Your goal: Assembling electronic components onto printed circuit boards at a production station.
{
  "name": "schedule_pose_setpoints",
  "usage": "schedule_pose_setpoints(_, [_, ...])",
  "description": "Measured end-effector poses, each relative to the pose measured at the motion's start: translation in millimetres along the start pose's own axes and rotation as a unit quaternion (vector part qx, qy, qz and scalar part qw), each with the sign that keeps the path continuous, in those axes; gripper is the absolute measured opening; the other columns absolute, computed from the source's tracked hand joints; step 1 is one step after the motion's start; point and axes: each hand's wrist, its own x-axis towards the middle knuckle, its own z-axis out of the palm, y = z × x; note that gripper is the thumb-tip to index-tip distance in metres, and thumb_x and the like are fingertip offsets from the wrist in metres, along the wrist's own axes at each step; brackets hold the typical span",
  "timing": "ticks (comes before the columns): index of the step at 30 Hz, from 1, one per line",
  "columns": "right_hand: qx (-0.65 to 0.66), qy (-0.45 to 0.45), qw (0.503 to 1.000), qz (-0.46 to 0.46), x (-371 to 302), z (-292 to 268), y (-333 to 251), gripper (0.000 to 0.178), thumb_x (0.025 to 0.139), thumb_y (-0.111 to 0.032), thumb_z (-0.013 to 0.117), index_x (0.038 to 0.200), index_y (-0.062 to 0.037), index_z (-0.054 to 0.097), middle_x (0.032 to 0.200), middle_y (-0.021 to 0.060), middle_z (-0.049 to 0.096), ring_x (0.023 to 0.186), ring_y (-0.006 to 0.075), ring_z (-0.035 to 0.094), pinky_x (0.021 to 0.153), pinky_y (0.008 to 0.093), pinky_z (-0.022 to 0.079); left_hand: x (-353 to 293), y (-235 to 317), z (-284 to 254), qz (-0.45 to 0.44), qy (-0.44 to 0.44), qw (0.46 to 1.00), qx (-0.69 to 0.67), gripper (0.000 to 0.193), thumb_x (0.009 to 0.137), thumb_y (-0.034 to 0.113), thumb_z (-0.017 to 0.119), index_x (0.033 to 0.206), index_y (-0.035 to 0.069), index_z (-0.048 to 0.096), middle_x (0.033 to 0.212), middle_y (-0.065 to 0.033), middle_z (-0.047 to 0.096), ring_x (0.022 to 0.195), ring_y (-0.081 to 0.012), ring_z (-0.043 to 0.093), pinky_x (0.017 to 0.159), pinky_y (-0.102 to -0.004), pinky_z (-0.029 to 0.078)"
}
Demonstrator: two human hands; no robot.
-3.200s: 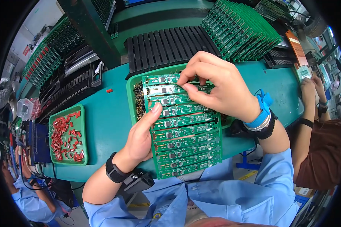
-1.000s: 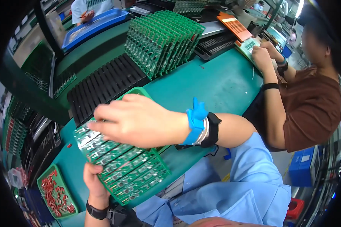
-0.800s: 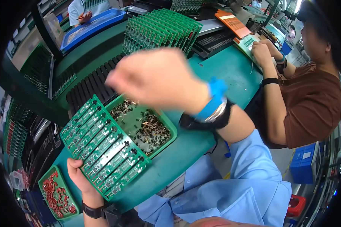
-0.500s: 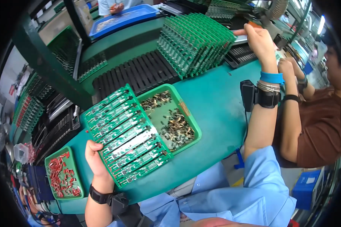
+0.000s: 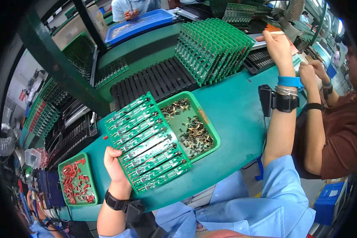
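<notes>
Left hand [image 5: 117, 164], bare, black-strapped at the wrist: grip clamped on the left edge of one green, rectangular, slotted circuit-board panel [image 5: 148, 144], thumb on the upper face; best kept to a light edge pinch, clear of the components, with the panel near level so that nothing seated in it tips. Panel: thin, rigid, glossy, divided into parallel strips, small dark parts along its right side, held across the left rim of the green rectangular plastic tray [image 5: 178, 122] of loose black parts with gold-toned pins [image 5: 196, 137]. To the left, a second green plastic tray [image 5: 92, 182], holding red, wire-legged components [image 5: 75, 182] in a tangle. Beneath both, one smooth, matt teal worktop [image 5: 234, 107]. Beyond, one black ribbed rack [image 5: 150, 81], its parallel grooves hard-edged. Right hand [image 5: 279, 45], blue-banded at the wrist, reached out beside the upright row of green circuit-board panels [image 5: 212, 51]; whether its grip is together or apart cannot be told; an edge-only touch would seem wise. Farthest, one shallow, smooth blue plastic tray [image 5: 160, 16].
</notes>
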Motion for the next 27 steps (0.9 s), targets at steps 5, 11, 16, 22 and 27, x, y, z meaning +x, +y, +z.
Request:
schedule_pose_setpoints(5, [-0.024, -0.010, 0.999, 0.027, -2, -3, -7, 0.037, 0.085, -0.033, 0.047, 0.083, -0.0055, 0.072, 0.049, 0.0033, 0.042, 0.050, 0.0143, 0.046, 0.052, 0.0299, 0.035, -1, 5, -2, -0.049, -0.044, 0.997, -0.051, 0.058, 0.067, 0.018, 0.039, 0.119, -0.007, 0.047, 0.118, -0.0214, 0.054, 0.104, -0.0354, 0.055, 0.095, -0.0447, 0.042])
schedule_pose_setpoints(11, [-0.039, 0.007, 0.999, 0.035, -5, 0, -15, 0.040, 0.083, -0.037, 0.044, 0.082, -0.0079, 0.072, 0.052, 0.0149, 0.054, 0.055, 0.0268, 0.057, 0.058, 0.0348, 0.045, -1, 3, 3, -0.055, -0.021, 0.995, -0.079, 0.057, 0.068, 0.022, 0.040, 0.117, -0.006, 0.048, 0.117, -0.0215, 0.055, 0.103, -0.0353, 0.055, 0.095, -0.0447, 0.042])
schedule_pose_setpoints(16, [0.075, -0.047, 0.995, -0.052, -24, -6, -58, 0.034, 0.089, -0.025, 0.044, 0.083, -0.0031, 0.069, 0.046, 0.0016, 0.044, 0.046, 0.0109, 0.044, 0.047, 0.0288, 0.034, -2, 0, -5, -0.041, -0.027, 0.995, -0.083, 0.057, 0.073, 0.029, 0.040, 0.118, -0.005, 0.048, 0.116, -0.0207, 0.055, 0.102, -0.0351, 0.055, 0.093, -0.0449, 0.042])
schedule_pose_setpoints(22, [-0.012, -0.442, 0.859, -0.259, -91, 30, -140, 0.024, 0.080, -0.027, 0.054, 0.078, -0.0047, 0.064, 0.074, 0.0099, 0.064, 0.069, 0.0310, 0.061, 0.061, 0.0381, 0.049, -9, 6, 4, 0.075, 0.026, 0.995, -0.058, 0.059, 0.081, 0.045, 0.041, 0.117, -0.001, 0.050, 0.116, -0.0178, 0.056, 0.101, -0.0323, 0.055, 0.093, -0.0430, 0.041])
schedule_pose_setpoints(27, [-0.014, -0.483, 0.786, -0.385, -121, 50, -131, 0.028, 0.072, -0.028, 0.067, 0.088, -0.0060, 0.063, 0.083, 0.0095, 0.062, 0.076, 0.0306, 0.061, 0.064, 0.0396, 0.050, -5, 6, 10, 0.065, 0.035, 0.991, -0.113, 0.058, 0.081, 0.043, 0.043, 0.120, 0.000, 0.048, 0.119, -0.0177, 0.053, 0.106, -0.0336, 0.052, 0.094, -0.0456, 0.040])
